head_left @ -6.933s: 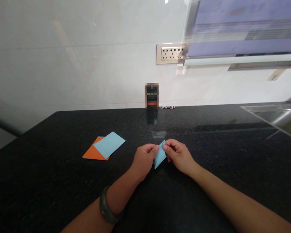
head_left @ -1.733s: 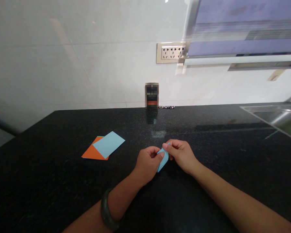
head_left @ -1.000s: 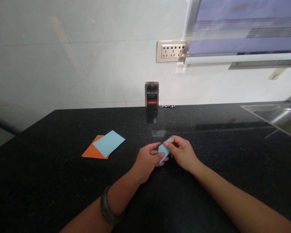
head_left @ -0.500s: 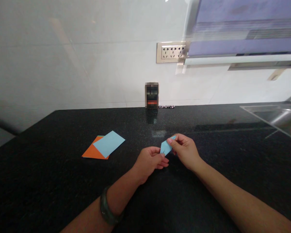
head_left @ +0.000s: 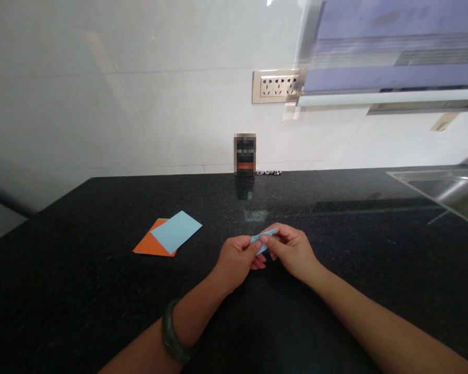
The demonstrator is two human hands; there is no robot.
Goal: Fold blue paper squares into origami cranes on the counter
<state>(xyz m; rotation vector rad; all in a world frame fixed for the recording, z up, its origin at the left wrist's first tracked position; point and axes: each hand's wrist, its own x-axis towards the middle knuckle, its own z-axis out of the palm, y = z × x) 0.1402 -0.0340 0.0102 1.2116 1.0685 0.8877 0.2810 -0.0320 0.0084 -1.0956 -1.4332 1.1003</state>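
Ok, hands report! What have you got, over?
Left hand and right hand both pinch the small blue paper. Orange sheet and blue sheet lie off to the left, untouched.

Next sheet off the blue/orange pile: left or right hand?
Left, probably: the left hand is nearer the light blue sheet lying on the orange sheet; the right hand would have to cross over. Both pinch the folded blue paper.

One view only, from a camera worn on the head. It faces forward and down across the black counter (head_left: 81, 291) toward the tiled wall (head_left: 140, 104). Range is close. The left hand (head_left: 236, 257) and right hand (head_left: 292, 249) enter from the bottom edge, and the folded blue paper (head_left: 262, 240) pinched between them sits just below frame centre. A socket strip (head_left: 275, 85) lies upper centre and a sink (head_left: 448, 189) at the right edge.
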